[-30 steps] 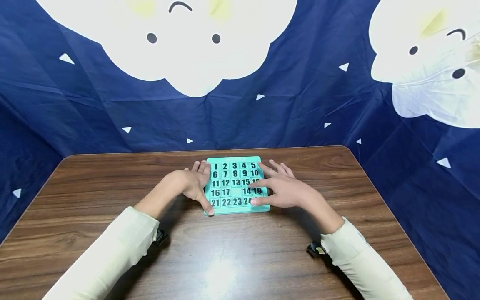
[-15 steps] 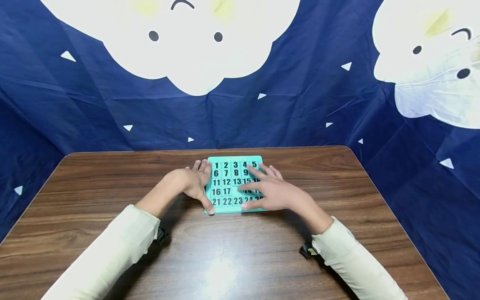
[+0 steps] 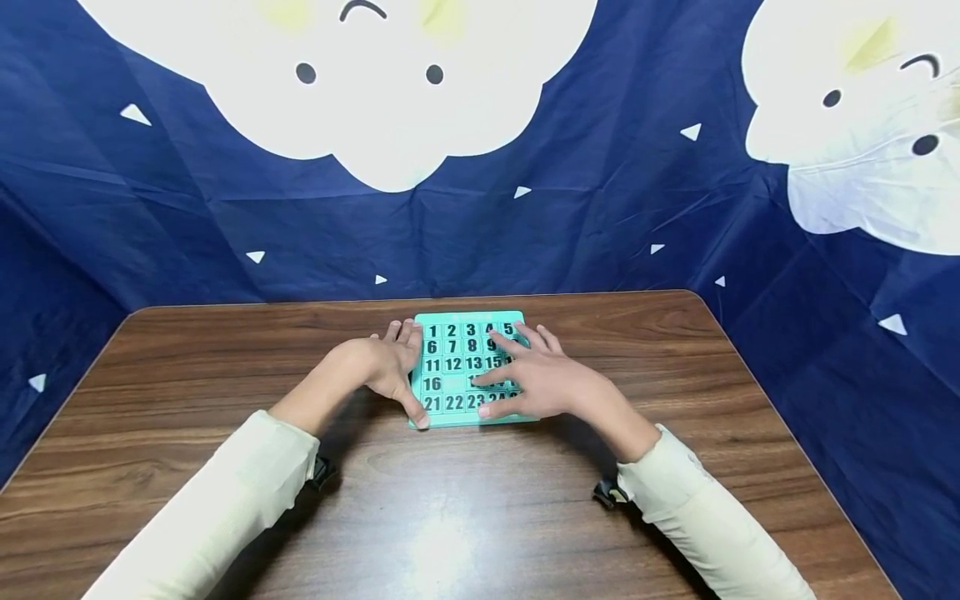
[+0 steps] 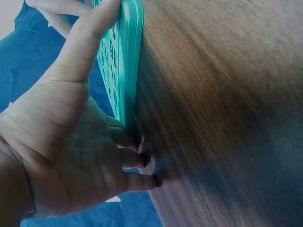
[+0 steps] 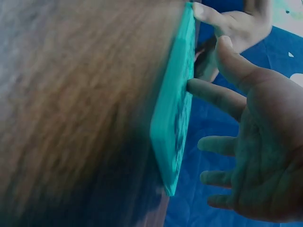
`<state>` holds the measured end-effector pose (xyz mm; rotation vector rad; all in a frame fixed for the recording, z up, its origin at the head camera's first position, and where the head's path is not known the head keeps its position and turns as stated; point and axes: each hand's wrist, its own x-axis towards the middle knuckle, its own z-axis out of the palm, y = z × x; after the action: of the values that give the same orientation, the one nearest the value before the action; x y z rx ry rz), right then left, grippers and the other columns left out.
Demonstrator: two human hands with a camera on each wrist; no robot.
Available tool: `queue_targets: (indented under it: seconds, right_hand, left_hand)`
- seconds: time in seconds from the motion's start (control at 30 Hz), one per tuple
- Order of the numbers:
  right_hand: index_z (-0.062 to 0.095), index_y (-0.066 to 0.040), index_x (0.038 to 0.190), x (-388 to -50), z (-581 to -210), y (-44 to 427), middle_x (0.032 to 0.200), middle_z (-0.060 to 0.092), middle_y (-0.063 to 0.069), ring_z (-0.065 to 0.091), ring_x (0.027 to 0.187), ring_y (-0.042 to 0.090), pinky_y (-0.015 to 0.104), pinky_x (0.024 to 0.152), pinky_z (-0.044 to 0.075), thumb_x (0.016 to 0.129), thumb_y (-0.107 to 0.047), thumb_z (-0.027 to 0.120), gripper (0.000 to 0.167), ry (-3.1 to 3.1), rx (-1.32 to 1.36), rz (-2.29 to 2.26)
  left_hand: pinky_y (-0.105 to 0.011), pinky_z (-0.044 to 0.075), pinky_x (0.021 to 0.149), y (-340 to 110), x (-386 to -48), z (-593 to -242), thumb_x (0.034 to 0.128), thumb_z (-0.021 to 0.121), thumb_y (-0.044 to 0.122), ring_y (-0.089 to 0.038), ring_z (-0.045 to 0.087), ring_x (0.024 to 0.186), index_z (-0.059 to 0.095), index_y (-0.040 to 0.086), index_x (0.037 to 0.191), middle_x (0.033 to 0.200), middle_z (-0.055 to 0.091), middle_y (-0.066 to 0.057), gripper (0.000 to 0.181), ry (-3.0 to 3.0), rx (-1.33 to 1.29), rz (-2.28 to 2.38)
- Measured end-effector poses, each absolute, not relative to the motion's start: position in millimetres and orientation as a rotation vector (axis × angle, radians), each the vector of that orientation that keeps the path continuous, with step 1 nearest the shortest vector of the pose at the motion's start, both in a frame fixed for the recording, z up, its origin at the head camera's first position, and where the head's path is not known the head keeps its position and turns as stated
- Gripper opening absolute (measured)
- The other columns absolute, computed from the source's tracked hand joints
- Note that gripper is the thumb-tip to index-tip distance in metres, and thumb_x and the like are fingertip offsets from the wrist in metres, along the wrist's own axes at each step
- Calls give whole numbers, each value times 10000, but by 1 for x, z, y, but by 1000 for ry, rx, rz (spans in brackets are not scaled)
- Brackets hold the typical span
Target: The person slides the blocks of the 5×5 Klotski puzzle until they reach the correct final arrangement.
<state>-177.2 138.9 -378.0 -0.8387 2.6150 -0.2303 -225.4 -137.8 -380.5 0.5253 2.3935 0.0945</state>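
Note:
A turquoise number slide puzzle (image 3: pixel 450 422) with black numerals lies flat on the table. Its uncovered gap (image 3: pixel 453 383) is right of the 16 tile. My left hand (image 3: pixel 390 367) steadies the left side, straight fingers along the edge and thumb on the near corner; the left wrist view shows that thumb (image 4: pixel 90 42) over the rim. Over the right half spreads my right hand (image 3: pixel 551 383), hiding several tiles. In the right wrist view its index finger (image 5: pixel 215 94) touches the puzzle face, while the other fingers stay off it.
The brown wooden table (image 3: pixel 450 492) reaches around the puzzle on all sides. Behind it hangs a blue cloth (image 3: pixel 330 225) with white clouds and triangles. A small black device (image 3: pixel 609 493) sits under the right sleeve, and another (image 3: pixel 321 472) under the left.
My right hand has moved left across the puzzle. The 17 tile has slid right under the index finger, so the gap has shifted one place left. The left hand has stayed put.

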Motion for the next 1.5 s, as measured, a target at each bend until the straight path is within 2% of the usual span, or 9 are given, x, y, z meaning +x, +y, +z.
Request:
queue_targets:
  seconds: [0.13,0.3,0.43,0.6,0.77,0.87,1.07,1.33,1.5]
  right_hand:
    - [652,-405,1601,-179,-379,126,1920,111,85,-8,1778,483,763,1403,-3,1049,-715,661,632,2605,-912,-277]
    - [515,-494,1680,-181,-387,103,1930,46,51,-32,1784,459,737,1414,-25,1054,-776,595,691,2554,-985,-287]
    - [544,-524,1648,-184,-387,105,1926,77,39,-35,1786,444,735,1416,-21,1056,-764,596,640,2565,-918,-212]
    - [647,-449,1592,-189,-382,115,1919,127,52,-17,1785,453,753,1408,-21,1070,-713,630,585,2572,-901,-263]
    - [508,-409,1706,-195,-389,100,1928,53,54,-30,1786,444,748,1411,0,1069,-737,614,725,2573,-917,-328]
    - [432,-430,1741,-197,-393,92,1929,10,53,-52,1785,444,748,1412,1,1066,-766,587,769,2571,-919,-283]
    - [459,-512,1703,-188,-391,95,1930,5,11,-92,1785,424,719,1422,-33,1045,-784,605,727,2519,-930,-231]
    - [469,-461,1716,-190,-389,109,1930,50,56,-42,1785,450,760,1405,-1,1047,-762,627,751,2580,-930,-292]
    - [534,-390,1695,-194,-385,117,1923,97,68,1,1786,447,758,1407,36,1044,-754,644,754,2634,-866,-273]
  left_hand:
    - [-702,32,1424,-136,-227,-378,782,930,755,-513,-156,1746,-151,-74,1755,1843,-206,-322,1674,2383,520,83]
    - [-705,39,1423,-136,-228,-377,797,914,760,-516,-154,1745,-147,-76,1755,1846,-198,-323,1657,2369,519,71]
    - [-702,39,1424,-136,-227,-378,786,925,753,-519,-152,1745,-149,-79,1754,1847,-194,-324,1668,2373,517,89]
    - [-712,30,1419,-138,-226,-380,767,940,754,-533,-150,1740,-149,-89,1750,1840,-194,-339,1692,2387,521,111]
    - [-725,38,1414,-141,-228,-381,772,923,779,-536,-145,1741,-137,-86,1754,1842,-188,-340,1684,2383,534,102]
    - [-720,36,1417,-141,-228,-382,783,909,788,-522,-152,1745,-148,-72,1757,1845,-200,-325,1675,2379,539,94]
    - [-721,20,1416,-144,-226,-386,779,913,766,-519,-167,1741,-154,-68,1757,1847,-195,-319,1671,2397,560,148]
    - [-718,71,1417,-151,-222,-389,753,956,747,-536,-90,1750,-79,-67,1775,1862,-97,-334,1667,2476,593,244]
    - [-694,184,1415,-153,-218,-390,702,943,829,-546,80,1750,47,-63,1787,1869,71,-324,1666,2561,632,190]
